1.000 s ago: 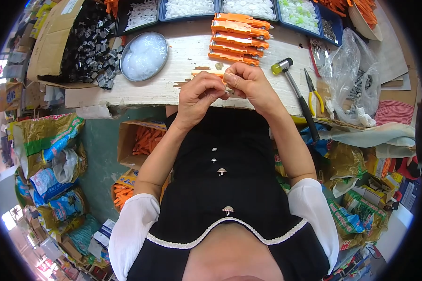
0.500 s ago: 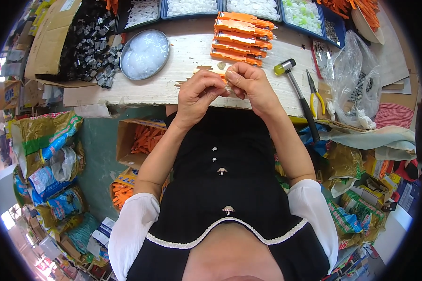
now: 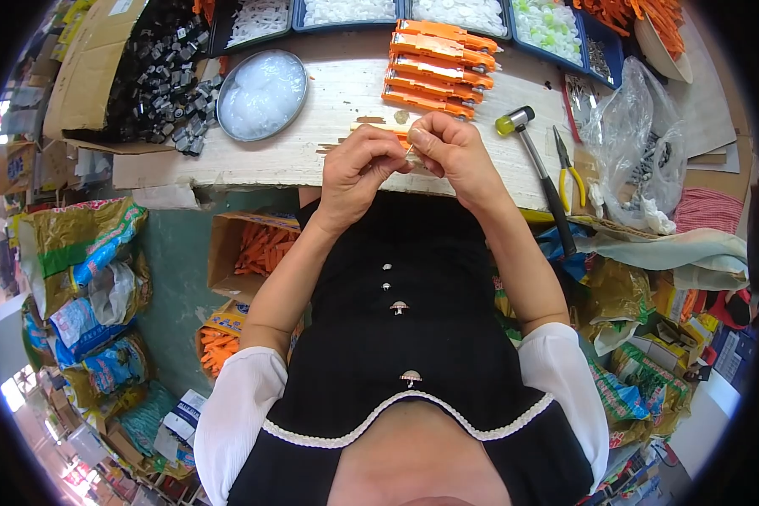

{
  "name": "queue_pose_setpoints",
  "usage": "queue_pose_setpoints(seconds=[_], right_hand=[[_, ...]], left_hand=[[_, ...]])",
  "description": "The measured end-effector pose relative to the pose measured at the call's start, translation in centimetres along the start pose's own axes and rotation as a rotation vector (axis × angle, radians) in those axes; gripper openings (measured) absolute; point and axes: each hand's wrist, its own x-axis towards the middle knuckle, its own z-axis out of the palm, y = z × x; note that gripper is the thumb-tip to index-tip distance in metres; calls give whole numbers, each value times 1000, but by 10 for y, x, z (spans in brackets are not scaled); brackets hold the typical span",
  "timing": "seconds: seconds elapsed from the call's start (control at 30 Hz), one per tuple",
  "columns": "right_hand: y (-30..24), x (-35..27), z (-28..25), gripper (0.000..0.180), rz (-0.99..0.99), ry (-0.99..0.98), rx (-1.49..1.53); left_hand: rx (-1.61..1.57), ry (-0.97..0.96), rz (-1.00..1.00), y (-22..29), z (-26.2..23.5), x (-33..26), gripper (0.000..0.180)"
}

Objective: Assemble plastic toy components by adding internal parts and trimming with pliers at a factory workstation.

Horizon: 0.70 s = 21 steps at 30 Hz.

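Observation:
Close together over the bench's front edge, both hands work with pinched fingertips. My left hand (image 3: 356,175) has thumb and forefinger closed; whatever lies between them is covered. A thin pale piece (image 3: 410,150) pokes out at the fingertips of my right hand (image 3: 454,160), which is closed on it. Just beyond the fingers an orange part (image 3: 401,135) lies on the bench, half hidden by the hands. Farther back stands a row of several orange plastic bodies (image 3: 438,72), side by side with metal showing at their ends.
A mallet (image 3: 538,156) and yellow-handled pliers (image 3: 570,173) lie to the right, beside a clear plastic bag (image 3: 628,126). At left are a round dish (image 3: 257,137) of translucent jelly-like stuff and a cardboard box (image 3: 93,72) spilling dark metal parts. Blue bins (image 3: 346,27) of small pale parts line the back.
Both hands stay nearly in place, with only a slight shift of the fingertips. The pale piece shows a little more plainly now.

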Motion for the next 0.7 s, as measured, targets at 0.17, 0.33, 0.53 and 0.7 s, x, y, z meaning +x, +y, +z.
queue_pose_setpoints(seconds=[0.17, 0.33, 0.53, 0.7], right_hand=[[-2, -1, 2, 12, 20, -11, -31], [-2, -1, 0, 12, 11, 11, 52], [-1, -1, 1, 12, 12, -6, 53], [3, -1, -3, 12, 50, -81, 21]], left_hand=[[-24, 1, -13, 1, 0, 0, 8], [-90, 3, -35, 0, 1, 0, 8], [-98, 1, -39, 0, 0, -1, 8], [-23, -8, -9, -1, 1, -2, 9]])
